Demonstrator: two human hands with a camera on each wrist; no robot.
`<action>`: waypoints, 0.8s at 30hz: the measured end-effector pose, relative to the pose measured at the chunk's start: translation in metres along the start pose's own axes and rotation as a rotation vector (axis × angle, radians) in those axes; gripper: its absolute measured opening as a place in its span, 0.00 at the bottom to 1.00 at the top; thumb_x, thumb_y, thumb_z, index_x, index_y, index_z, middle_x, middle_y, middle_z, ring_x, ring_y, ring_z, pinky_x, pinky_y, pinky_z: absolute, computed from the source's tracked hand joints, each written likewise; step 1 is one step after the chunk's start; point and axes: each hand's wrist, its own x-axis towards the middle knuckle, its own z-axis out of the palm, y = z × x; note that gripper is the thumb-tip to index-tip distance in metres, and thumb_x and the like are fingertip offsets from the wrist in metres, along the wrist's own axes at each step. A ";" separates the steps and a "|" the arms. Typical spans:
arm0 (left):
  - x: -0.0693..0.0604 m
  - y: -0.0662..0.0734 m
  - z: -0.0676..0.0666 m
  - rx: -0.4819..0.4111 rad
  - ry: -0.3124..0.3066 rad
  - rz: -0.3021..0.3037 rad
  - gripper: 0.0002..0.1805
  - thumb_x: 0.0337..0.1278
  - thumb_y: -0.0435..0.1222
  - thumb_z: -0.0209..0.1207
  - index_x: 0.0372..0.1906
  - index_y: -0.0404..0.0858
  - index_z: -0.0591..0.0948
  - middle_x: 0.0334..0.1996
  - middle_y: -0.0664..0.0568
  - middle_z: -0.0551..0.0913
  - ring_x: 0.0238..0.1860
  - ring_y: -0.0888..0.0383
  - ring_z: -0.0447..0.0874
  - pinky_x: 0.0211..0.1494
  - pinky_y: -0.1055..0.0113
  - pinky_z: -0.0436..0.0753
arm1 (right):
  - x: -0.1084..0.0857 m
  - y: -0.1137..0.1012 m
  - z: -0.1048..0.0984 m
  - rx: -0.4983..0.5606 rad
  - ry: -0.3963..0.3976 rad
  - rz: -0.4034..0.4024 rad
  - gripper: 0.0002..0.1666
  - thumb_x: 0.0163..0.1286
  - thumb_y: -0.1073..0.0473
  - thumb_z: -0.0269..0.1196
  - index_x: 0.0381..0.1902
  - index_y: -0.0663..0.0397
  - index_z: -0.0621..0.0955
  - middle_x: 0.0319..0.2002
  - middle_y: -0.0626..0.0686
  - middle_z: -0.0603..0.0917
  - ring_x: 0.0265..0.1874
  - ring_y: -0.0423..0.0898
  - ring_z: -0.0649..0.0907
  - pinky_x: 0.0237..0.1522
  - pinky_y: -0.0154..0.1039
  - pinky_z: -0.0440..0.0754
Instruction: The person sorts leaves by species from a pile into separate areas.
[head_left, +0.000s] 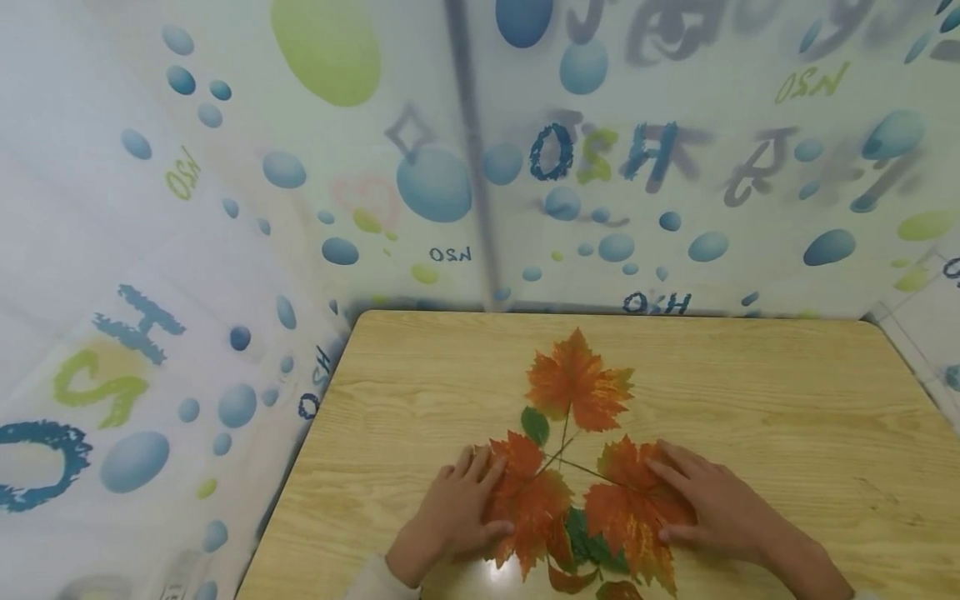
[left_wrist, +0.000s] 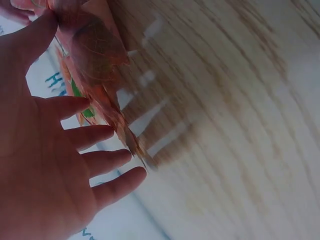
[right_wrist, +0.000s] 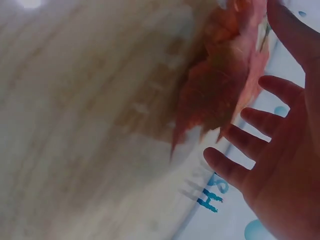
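Three orange-red maple leaves on thin crossing stems lie on the wooden table. The top leaf [head_left: 577,383] points toward the back edge, with a small green leaf [head_left: 536,426] below it. My left hand [head_left: 459,508] touches the outer edge of the left maple leaf [head_left: 534,500], fingers spread and nearly straight. On the other side my right hand [head_left: 720,508] rests its fingertips on the right maple leaf [head_left: 633,508], its fingers also extended. Between these two leaves, darker green leaves [head_left: 588,542] and small reddish ones [head_left: 573,579] show near the bottom edge.
The light wooden table [head_left: 420,375] has rounded back corners. Behind it and to the left hangs a whitish curtain [head_left: 360,142] printed with blue and green drops and H2O lettering. A grey vertical pole [head_left: 474,167] shows through it. Light glares on the table near the left hand.
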 end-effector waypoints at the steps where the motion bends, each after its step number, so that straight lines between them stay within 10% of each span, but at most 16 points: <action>1: 0.000 0.000 0.001 0.003 -0.003 -0.001 0.50 0.58 0.72 0.46 0.78 0.46 0.59 0.76 0.41 0.59 0.74 0.39 0.59 0.64 0.47 0.72 | -0.001 0.000 0.002 -0.005 -0.007 -0.004 0.53 0.55 0.23 0.62 0.70 0.50 0.72 0.71 0.65 0.67 0.64 0.66 0.72 0.50 0.66 0.75; 24: 0.005 -0.018 -0.008 0.004 0.047 -0.031 0.38 0.59 0.49 0.65 0.72 0.43 0.69 0.74 0.38 0.63 0.72 0.36 0.62 0.58 0.45 0.77 | -0.001 0.000 0.002 -0.044 -0.040 -0.002 0.45 0.58 0.42 0.72 0.70 0.50 0.72 0.69 0.63 0.70 0.64 0.64 0.73 0.49 0.63 0.77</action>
